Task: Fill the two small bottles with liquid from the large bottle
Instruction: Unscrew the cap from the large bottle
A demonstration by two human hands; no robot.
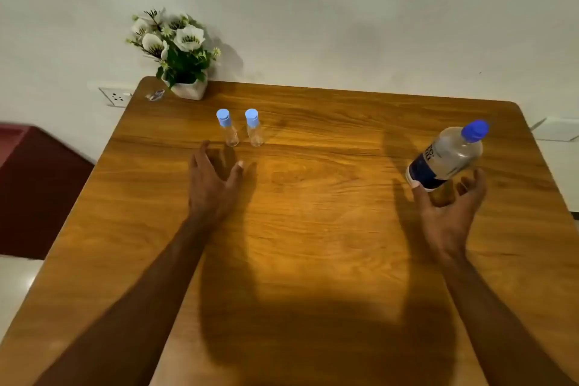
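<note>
Honestly, my right hand was spread wide, cupped at the base of the capped large bottle at three o'clock, gripping nothing; a clumsy grab could topple it. My left hand, also open and empty, neared the two small bottles at eleven o'clock and could knock them.

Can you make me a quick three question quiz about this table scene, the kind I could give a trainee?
1. True or false: both small bottles have their blue caps on.
2. Which hand is nearest the large bottle? A) left hand B) right hand C) neither
3. Fill in: the flower pot stands near the table's far ____ corner.

Key
1. True; both caps are in place.
2. B; the right hand is spread open right at the bottle's base, while the left hand reaches open toward the small bottles.
3. Left.
</note>
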